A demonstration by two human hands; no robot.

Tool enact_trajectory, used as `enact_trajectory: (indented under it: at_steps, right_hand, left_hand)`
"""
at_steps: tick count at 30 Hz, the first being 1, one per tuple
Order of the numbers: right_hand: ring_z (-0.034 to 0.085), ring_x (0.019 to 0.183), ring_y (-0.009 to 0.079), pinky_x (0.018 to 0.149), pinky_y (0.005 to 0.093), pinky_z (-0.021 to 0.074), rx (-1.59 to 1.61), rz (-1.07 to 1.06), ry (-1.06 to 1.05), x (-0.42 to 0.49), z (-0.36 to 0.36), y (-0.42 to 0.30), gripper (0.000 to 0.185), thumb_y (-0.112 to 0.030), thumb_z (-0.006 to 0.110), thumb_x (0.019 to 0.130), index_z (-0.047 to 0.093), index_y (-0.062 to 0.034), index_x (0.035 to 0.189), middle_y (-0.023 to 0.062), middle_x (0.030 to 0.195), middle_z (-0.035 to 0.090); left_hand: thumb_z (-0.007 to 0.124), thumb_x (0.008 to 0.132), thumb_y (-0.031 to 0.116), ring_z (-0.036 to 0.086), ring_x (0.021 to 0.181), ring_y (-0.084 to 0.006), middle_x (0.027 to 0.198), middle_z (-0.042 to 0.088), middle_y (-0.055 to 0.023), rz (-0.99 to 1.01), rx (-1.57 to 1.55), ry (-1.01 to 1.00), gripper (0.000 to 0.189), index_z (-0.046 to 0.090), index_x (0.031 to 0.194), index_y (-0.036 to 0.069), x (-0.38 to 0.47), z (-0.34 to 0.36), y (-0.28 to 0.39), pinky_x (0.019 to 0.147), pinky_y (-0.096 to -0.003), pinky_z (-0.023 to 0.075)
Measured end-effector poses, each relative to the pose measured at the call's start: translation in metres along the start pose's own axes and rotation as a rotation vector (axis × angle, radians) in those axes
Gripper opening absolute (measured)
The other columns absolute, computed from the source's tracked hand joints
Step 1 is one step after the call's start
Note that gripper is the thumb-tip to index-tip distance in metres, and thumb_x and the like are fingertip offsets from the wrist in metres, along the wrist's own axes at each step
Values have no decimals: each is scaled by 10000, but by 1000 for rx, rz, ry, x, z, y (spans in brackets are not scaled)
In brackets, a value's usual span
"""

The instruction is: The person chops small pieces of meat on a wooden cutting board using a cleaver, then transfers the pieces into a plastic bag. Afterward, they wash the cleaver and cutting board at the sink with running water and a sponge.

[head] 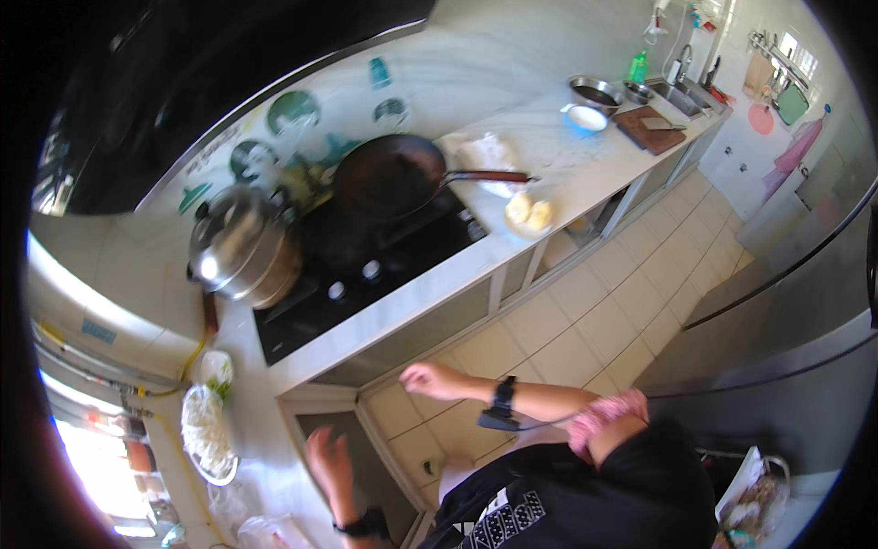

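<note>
My left hand (330, 461) hangs near the edge of the left counter, its fingers apart and blurred, with nothing in it. Out over the floor in front of the cabinets is my right hand (432, 381); its fingers are loosely curled, and whether they are closed cannot be told. Both wrists wear black bands. Ahead, a dark wok (391, 175) with a reddish handle rests on the black gas hob (411, 237). A lidded steel steamer pot (243, 247) stands at the hob's left. Beside the hob, a plate holds pale yellow food pieces (528, 211).
A dish of white shredded food (206, 432) lies on the left counter near plastic bags (274, 532). Farther right are a white bowl (588, 119), a steel basin (595, 95), a chopping board (648, 130) with a cleaver, and a sink (675, 98). A steel-grey refrigerator (768, 329) stands at right.
</note>
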State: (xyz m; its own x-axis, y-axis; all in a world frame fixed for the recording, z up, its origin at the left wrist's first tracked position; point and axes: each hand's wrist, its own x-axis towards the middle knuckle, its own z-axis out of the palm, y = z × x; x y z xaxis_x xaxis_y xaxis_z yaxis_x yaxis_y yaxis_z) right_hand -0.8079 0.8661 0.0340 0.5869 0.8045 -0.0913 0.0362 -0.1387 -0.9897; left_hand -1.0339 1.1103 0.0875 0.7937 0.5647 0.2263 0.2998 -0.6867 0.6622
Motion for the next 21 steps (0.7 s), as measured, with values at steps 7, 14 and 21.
enact_trajectory:
  at_steps: [7,14,21]
  right_hand:
    - [665,856,175,777,296,541,233,61,773,-242,-274,71,231,-114,606,943,577,9,1136,97,932,662]
    - [665,821,167,739,280,524,416,237,1111,-376,-359,78,208,-86,586,933,570,-7,1125,128,939,700]
    - [664,826,161,749,280,513,509,305,1124,-393,-487,112,235,-111,587,939,576,-27,1158,118,954,711]
  left_hand:
    - [653,871,152,687,752,-221,946,681,-139,-63,-377,-897,380,550,1203,-1,133,387,265,528,-351,560]
    - [411,862,63,658,586,-290,793,657,-254,-514,-480,-793,366,491,1150,-147,207,530,317,465,-363,531]
    - [423,844,78,650,561,-291,790,663,-269,-675,-696,-630,338,544,1034,-174,209,587,344,483,-352,553]
